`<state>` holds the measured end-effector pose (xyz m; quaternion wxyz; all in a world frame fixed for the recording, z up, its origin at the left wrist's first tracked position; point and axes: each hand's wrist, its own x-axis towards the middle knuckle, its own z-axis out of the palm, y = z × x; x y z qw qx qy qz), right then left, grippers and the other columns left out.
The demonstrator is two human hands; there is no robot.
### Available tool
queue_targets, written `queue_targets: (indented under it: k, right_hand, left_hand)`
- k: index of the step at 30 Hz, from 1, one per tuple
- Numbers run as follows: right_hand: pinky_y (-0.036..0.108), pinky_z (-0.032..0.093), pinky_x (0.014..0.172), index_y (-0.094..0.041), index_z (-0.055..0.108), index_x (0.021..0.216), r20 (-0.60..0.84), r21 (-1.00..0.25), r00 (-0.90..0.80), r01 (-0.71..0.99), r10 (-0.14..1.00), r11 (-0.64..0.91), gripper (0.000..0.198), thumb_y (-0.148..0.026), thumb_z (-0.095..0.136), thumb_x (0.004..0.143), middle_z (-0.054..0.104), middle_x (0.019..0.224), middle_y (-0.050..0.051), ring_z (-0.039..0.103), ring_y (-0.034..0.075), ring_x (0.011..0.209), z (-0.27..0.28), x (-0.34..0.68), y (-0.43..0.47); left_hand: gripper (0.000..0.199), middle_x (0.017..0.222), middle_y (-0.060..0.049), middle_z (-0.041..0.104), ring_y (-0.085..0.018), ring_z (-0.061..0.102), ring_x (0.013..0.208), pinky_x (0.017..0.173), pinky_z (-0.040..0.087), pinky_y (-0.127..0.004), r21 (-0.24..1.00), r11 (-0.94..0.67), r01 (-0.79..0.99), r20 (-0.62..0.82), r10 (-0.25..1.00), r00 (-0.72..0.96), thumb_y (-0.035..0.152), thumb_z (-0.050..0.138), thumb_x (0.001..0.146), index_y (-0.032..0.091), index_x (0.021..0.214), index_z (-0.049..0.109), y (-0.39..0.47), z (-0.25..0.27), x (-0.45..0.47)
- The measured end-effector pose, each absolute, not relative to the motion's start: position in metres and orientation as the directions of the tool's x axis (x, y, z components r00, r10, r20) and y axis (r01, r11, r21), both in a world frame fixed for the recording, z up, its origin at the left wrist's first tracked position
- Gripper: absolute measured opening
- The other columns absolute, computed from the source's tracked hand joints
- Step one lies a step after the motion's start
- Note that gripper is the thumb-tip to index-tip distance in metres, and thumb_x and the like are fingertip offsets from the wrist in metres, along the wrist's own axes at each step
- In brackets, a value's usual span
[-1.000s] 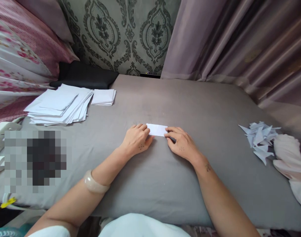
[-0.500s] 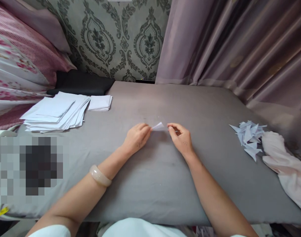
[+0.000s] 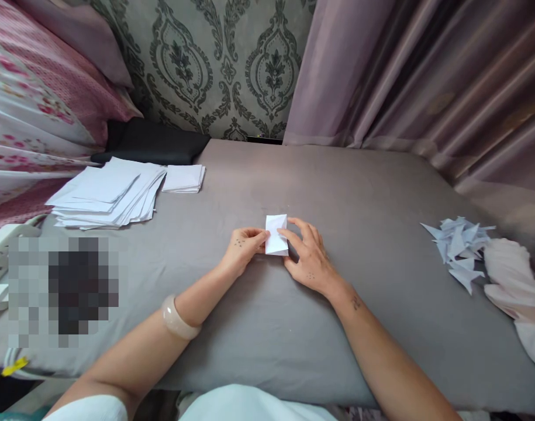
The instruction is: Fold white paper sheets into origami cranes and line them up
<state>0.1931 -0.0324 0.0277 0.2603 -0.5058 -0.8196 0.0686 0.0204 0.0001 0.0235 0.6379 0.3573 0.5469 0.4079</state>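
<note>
A small folded piece of white paper [image 3: 276,241] is held just above the middle of the grey-covered table, standing taller than it is wide. My left hand [image 3: 246,245] pinches its left edge between thumb and fingers. On the other side, my right hand [image 3: 309,254] has its fingers curved around the paper's right part, with one fingertip on its face and the thumb at the lower right corner. Whether the right hand grips firmly or only touches it, I cannot tell for certain.
At the left lie a large stack of white paper [image 3: 104,199] and a smaller stack of paper [image 3: 183,179], before a black cushion-like item [image 3: 157,143]. Folded pointed paper pieces [image 3: 462,242] are heaped at the right beside a pale cloth [image 3: 513,269]. A white power strip [image 3: 2,251] sits far left.
The paper was a narrow folded strip held by the left hand, with the right hand apart from it. Now its broad face shows and the right hand touches it. The view has shifted slightly.
</note>
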Motion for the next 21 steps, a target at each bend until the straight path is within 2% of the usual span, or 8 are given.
queue_targets:
  k: [2, 4, 7, 9, 11, 14, 17, 21]
  right_hand:
    - [0.049, 0.039, 0.102, -0.024, 0.059, 0.121, 0.334, -0.352, -0.372, 0.803, 0.866, 0.481, 0.045, -0.013, 0.056, 0.077, 0.044, 0.139, 0.010, 0.039, 0.030, 0.127, 0.024, 0.193, -0.031]
    - [0.047, 0.040, 0.101, -0.023, 0.064, 0.115, 0.311, -0.351, -0.386, 0.803, 0.869, 0.482, 0.038, -0.013, 0.055, 0.079, 0.048, 0.136, 0.010, 0.040, 0.030, 0.126, 0.020, 0.192, -0.030]
    - [0.045, 0.041, 0.101, -0.023, 0.066, 0.112, 0.282, -0.374, -0.388, 0.798, 0.877, 0.473, 0.035, -0.012, 0.052, 0.082, 0.052, 0.132, 0.010, 0.042, 0.028, 0.124, 0.017, 0.192, -0.029]
    - [0.044, 0.041, 0.101, -0.024, 0.066, 0.112, 0.276, -0.395, -0.376, 0.794, 0.884, 0.461, 0.033, -0.014, 0.052, 0.084, 0.053, 0.131, 0.008, 0.042, 0.027, 0.123, 0.017, 0.192, -0.029]
    - [0.043, 0.042, 0.100, -0.025, 0.066, 0.110, 0.275, -0.423, -0.356, 0.789, 0.893, 0.445, 0.029, -0.018, 0.053, 0.085, 0.054, 0.129, 0.007, 0.044, 0.026, 0.121, 0.018, 0.191, -0.028]
    - [0.043, 0.043, 0.098, -0.026, 0.067, 0.107, 0.262, -0.487, -0.303, 0.778, 0.916, 0.396, 0.023, -0.026, 0.055, 0.088, 0.056, 0.127, 0.006, 0.047, 0.025, 0.117, 0.016, 0.191, -0.024]
    - [0.044, 0.043, 0.097, -0.025, 0.068, 0.103, 0.237, -0.540, -0.246, 0.771, 0.940, 0.338, 0.022, -0.034, 0.053, 0.090, 0.057, 0.123, 0.007, 0.050, 0.025, 0.113, 0.014, 0.191, -0.017]
    - [0.043, 0.043, 0.096, -0.021, 0.068, 0.091, 0.224, -0.576, -0.169, 0.771, 0.960, 0.271, 0.023, -0.035, 0.051, 0.090, 0.058, 0.120, 0.009, 0.051, 0.025, 0.109, 0.011, 0.189, -0.009]
  left_hand:
    - [0.023, 0.065, -0.003, 0.063, -0.011, 0.056, 0.053, 0.053, 0.045, -0.023, 0.932, 0.361, 0.017, -0.361, 0.928, 0.088, 0.033, 0.064, 0.075, 0.010, 0.077, 0.067, 0.001, 0.022, 0.020]
    - [0.022, 0.070, -0.003, 0.061, -0.011, 0.053, 0.053, 0.054, 0.045, -0.024, 0.953, 0.197, 0.231, -0.219, 0.973, 0.075, 0.031, 0.061, 0.078, 0.011, 0.086, 0.066, 0.001, 0.020, 0.016]
    - [0.024, 0.092, -0.004, 0.057, -0.009, 0.051, 0.061, 0.065, 0.047, -0.026, 0.857, -0.140, 0.497, 0.081, 0.987, 0.138, 0.016, 0.054, 0.077, 0.015, 0.100, 0.063, 0.000, 0.021, 0.008]
    - [0.032, 0.102, -0.005, 0.052, -0.009, 0.051, 0.066, 0.071, 0.047, -0.027, 0.783, -0.251, 0.569, 0.123, 0.960, 0.253, 0.008, 0.050, 0.074, 0.018, 0.101, 0.063, -0.001, 0.023, 0.001]
    - [0.033, 0.105, -0.006, 0.048, -0.010, 0.051, 0.068, 0.071, 0.048, -0.028, 0.753, -0.268, 0.601, 0.064, 0.939, 0.338, 0.006, 0.051, 0.071, 0.018, 0.100, 0.064, -0.002, 0.025, -0.003]
    - [0.029, 0.105, -0.006, 0.047, -0.010, 0.050, 0.068, 0.069, 0.048, -0.028, 0.753, -0.247, 0.610, 0.007, 0.930, 0.367, 0.011, 0.057, 0.072, 0.018, 0.099, 0.065, -0.002, 0.028, -0.005]
    - [0.014, 0.101, -0.006, 0.050, -0.012, 0.052, 0.071, 0.072, 0.048, -0.029, 0.777, -0.208, 0.594, 0.013, 0.949, 0.316, 0.022, 0.060, 0.079, 0.017, 0.090, 0.067, 0.001, 0.026, -0.003]
    - [0.016, 0.097, -0.007, 0.053, -0.013, 0.052, 0.070, 0.074, 0.048, -0.031, 0.789, -0.135, 0.600, 0.020, 0.981, 0.195, 0.029, 0.060, 0.083, 0.014, 0.083, 0.067, 0.005, 0.019, 0.003]
